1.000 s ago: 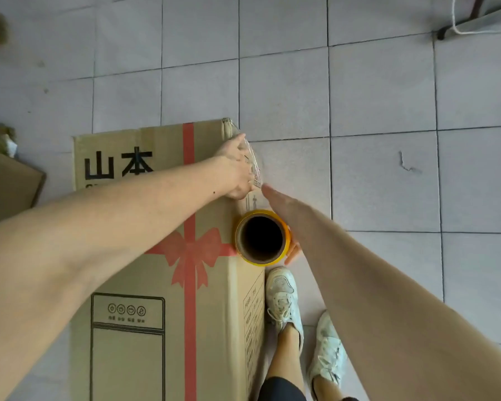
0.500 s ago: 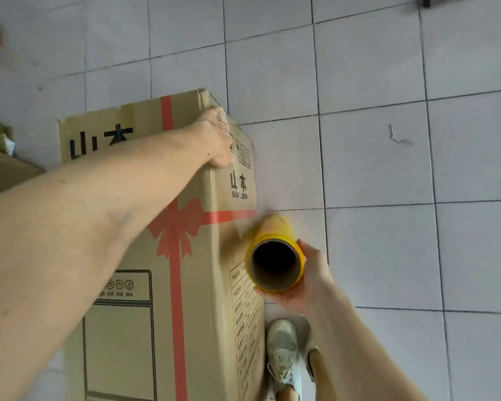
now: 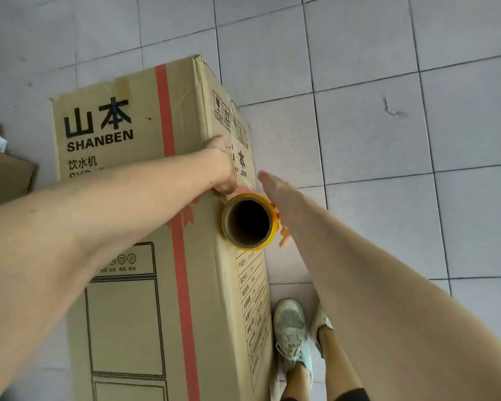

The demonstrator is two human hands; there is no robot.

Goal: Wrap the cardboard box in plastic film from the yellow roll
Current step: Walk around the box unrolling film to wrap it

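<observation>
The box [image 3: 145, 198] stands upright on the tiled floor [image 3: 388, 140] and serves as the reference. The left arm reaches across the box's front face; the left hand [image 3: 222, 164] rests on the box's right front edge, palm down, fingers curled over onto the side face and pressed against it. Whether film lies under these fingers cannot be told. The roll [image 3: 250, 221] is held upright just right of that edge, against the side face and immediately below the left hand, with its hollow core facing the camera. The right arm extends forward, right of the box; the right hand [image 3: 275, 195] wraps the roll from its far side, fingertips [image 3: 284, 235] showing at the roll's right. The person's shoes [image 3: 292, 331] stand at the box's lower right.
</observation>
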